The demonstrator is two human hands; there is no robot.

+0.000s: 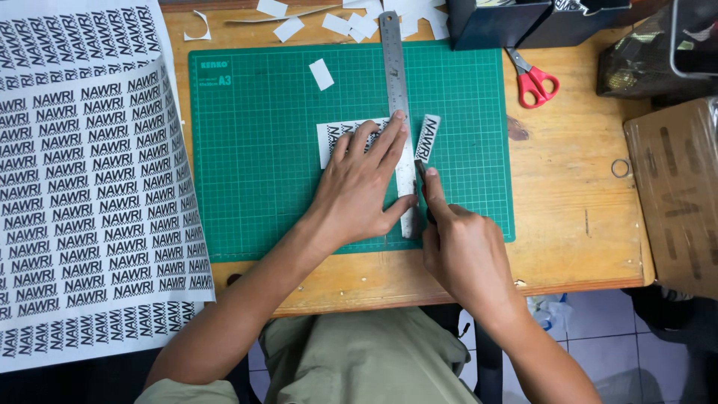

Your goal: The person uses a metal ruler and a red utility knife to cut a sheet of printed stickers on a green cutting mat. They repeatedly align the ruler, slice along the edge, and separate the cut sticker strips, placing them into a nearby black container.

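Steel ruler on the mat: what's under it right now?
The ruler lies on the green mat, across a printed paper strip. The left hand presses both down and covers the strip's lower part. A cut piece lies free to the right.

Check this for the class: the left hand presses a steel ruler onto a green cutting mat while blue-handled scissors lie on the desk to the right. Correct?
Not quite. The head view shows the scissors have red handles, not blue. The left hand does press the steel ruler onto the green cutting mat.
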